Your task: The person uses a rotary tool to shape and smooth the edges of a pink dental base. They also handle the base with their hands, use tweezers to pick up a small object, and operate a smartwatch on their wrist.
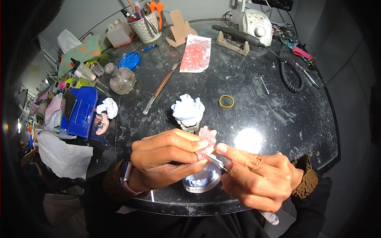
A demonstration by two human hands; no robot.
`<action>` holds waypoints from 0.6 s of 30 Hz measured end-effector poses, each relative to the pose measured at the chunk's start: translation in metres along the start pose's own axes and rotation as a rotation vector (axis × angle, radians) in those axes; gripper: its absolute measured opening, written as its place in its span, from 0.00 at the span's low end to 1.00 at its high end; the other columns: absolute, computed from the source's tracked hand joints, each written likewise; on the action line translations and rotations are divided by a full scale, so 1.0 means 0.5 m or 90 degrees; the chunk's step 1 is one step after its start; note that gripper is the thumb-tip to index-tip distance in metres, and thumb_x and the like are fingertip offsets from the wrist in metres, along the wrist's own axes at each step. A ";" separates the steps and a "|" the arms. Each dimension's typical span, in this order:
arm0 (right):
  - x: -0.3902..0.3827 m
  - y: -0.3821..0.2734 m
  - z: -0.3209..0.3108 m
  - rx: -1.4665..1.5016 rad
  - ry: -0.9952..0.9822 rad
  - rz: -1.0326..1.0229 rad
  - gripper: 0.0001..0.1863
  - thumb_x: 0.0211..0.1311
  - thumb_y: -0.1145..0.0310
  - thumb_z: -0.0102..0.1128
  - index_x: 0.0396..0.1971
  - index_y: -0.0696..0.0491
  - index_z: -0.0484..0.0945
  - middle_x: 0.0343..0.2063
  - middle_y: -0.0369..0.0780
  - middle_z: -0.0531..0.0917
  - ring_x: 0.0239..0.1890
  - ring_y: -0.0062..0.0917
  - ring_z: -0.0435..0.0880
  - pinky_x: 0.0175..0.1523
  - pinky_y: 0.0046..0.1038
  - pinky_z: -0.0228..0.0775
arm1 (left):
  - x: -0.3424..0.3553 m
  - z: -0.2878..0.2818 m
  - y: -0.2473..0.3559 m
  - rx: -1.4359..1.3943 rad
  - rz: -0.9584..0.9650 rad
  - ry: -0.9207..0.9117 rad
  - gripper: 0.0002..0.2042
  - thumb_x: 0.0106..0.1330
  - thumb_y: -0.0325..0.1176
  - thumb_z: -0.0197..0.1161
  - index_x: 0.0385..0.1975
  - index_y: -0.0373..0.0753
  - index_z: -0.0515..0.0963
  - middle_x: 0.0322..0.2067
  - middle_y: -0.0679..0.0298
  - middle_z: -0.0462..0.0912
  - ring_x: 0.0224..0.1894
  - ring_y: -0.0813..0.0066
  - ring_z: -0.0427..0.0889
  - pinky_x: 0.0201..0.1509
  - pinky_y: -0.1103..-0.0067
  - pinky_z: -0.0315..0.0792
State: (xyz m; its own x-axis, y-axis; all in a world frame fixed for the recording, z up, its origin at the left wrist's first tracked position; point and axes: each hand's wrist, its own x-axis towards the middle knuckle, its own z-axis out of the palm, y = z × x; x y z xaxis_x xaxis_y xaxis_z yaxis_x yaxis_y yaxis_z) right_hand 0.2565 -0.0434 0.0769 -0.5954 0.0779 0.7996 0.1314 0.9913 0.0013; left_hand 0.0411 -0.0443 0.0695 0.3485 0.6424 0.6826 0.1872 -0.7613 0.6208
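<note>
A pink dental baseplate [207, 136], wax-like and irregular at the edge, is pinched between the thumb and fingers of my left hand [166, 152]. My right hand [260, 178] is closed round a slim metal carving tool [216, 162]. The tool's thin tip meets the lower edge of the pink piece; its silver handle end shows below my right hand, and the middle is hidden. Under both hands lies a whitish-blue dental cast [202, 180] with teeth. Just beyond my fingers stands another pale blue and white plaster cast [187, 109], its lower part covered by my hand.
A brown-handled wax knife [161, 89], a yellow rubber band [226, 101] and a pink-stained paper [195, 53] lie on the black table. At left are a glass burner [120, 79] and a blue box [82, 113]. A handpiece [238, 35] rests on its stand at back right.
</note>
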 end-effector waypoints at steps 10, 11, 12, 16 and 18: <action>0.002 0.016 -0.021 -0.037 0.040 0.060 0.09 0.42 0.83 0.67 0.24 0.64 0.75 0.31 0.48 0.76 0.37 0.47 0.84 0.36 0.29 0.84 | 0.003 -0.002 0.011 -0.004 0.029 -0.024 0.11 0.42 0.19 0.75 0.20 0.34 0.76 0.28 0.55 0.82 0.32 0.64 0.85 0.36 0.75 0.82; 0.002 0.014 -0.015 -0.035 0.086 0.085 0.08 0.41 0.79 0.67 0.24 0.61 0.78 0.27 0.43 0.79 0.36 0.41 0.85 0.40 0.29 0.83 | 0.002 -0.001 0.011 -0.002 0.031 -0.023 0.11 0.42 0.19 0.75 0.20 0.34 0.76 0.28 0.55 0.82 0.32 0.64 0.85 0.36 0.75 0.82; 0.005 0.012 -0.017 -0.038 0.087 0.082 0.08 0.41 0.79 0.67 0.24 0.61 0.78 0.27 0.43 0.79 0.36 0.41 0.85 0.40 0.29 0.83 | 0.002 0.000 0.010 -0.019 0.005 -0.015 0.11 0.42 0.20 0.76 0.19 0.35 0.76 0.28 0.55 0.82 0.32 0.64 0.85 0.36 0.75 0.82; 0.001 0.017 -0.024 0.145 0.088 0.272 0.13 0.48 0.81 0.64 0.36 0.63 0.79 0.29 0.47 0.82 0.30 0.34 0.86 0.40 0.31 0.81 | -0.009 0.012 0.016 -0.226 -0.050 0.017 0.17 0.47 0.16 0.70 0.36 0.32 0.70 0.34 0.51 0.79 0.39 0.64 0.84 0.41 0.75 0.82; -0.002 0.014 -0.015 0.196 0.097 0.383 0.11 0.53 0.82 0.60 0.39 0.64 0.78 0.32 0.49 0.83 0.31 0.33 0.86 0.39 0.26 0.80 | -0.020 0.020 -0.004 -0.420 -0.056 0.046 0.26 0.54 0.12 0.62 0.50 0.32 0.59 0.40 0.48 0.75 0.47 0.62 0.80 0.46 0.75 0.81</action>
State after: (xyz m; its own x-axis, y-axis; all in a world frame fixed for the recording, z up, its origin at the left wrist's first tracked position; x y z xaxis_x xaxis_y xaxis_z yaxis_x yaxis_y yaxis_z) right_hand 0.2641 -0.0373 0.0806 -0.3682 0.6296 0.6841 0.1593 0.7676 -0.6208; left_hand 0.0465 -0.0502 0.0576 0.2903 0.7218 0.6283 -0.3965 -0.5068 0.7655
